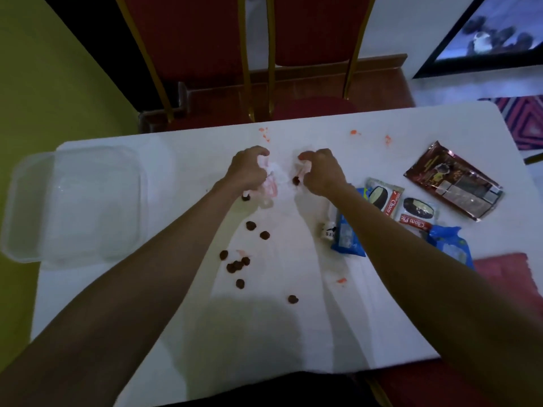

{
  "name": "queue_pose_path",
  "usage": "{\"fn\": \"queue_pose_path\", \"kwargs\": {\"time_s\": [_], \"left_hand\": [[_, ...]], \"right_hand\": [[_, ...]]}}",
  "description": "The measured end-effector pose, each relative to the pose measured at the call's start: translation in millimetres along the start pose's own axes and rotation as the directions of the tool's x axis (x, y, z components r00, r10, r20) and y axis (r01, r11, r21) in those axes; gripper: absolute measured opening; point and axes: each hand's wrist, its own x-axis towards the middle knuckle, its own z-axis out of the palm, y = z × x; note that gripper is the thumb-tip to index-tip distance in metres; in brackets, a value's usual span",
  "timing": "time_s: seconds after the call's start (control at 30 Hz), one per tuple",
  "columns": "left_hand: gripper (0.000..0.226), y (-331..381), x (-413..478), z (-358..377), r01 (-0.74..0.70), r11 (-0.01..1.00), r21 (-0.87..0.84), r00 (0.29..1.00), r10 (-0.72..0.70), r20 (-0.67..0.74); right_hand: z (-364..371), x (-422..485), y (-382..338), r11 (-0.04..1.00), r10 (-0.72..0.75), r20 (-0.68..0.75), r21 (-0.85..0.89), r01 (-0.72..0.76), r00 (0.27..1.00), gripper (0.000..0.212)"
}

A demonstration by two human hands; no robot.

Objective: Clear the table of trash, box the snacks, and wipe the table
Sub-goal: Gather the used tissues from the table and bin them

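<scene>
Risk first: brown snack bits (238, 265) lie loose on the near part of the table (293, 333), between both forearms, so a dragged arm could roll them off or smear them. Mid-table, L hand (248, 168) is curled round a crumpled white-pink wrapper (271, 185). R hand (321, 171) pinches a pink scrap (303, 170), w/ one bit just beside it. Clear box (73, 201) sits well left, snack packs (411, 212) right. Orange smears (264, 132) lie by the far edge.
</scene>
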Motion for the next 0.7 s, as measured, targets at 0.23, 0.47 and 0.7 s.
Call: {"fn": "queue_pose_path", "kwargs": {"time_s": [0.23, 0.47, 0.7], "left_hand": [[0.041, -9.6, 14.6, 29.9, -0.043, 0.949, 0.311, 0.999, 0.035, 0.032], [0.02, -3.3, 3.9, 24.1, -0.08, 0.911, 0.404, 0.992, 0.113, -0.058], [0.016, 25.6, -25.2, 12.4, -0.123, 0.988, 0.095, 0.981, 0.135, -0.138]], "right_hand": [[20.0, 3.2, 17.8, 0.992, 0.036, -0.062, -0.117, -0.043, 0.997, 0.031], [3.3, -20.1, 19.4, 0.998, 0.033, -0.121, 0.054, -0.026, 0.992, 0.008], [-7.4, -57.3, 14.5, 0.941, 0.099, -0.159, 0.337, -0.04, 0.982, 0.022]]}}
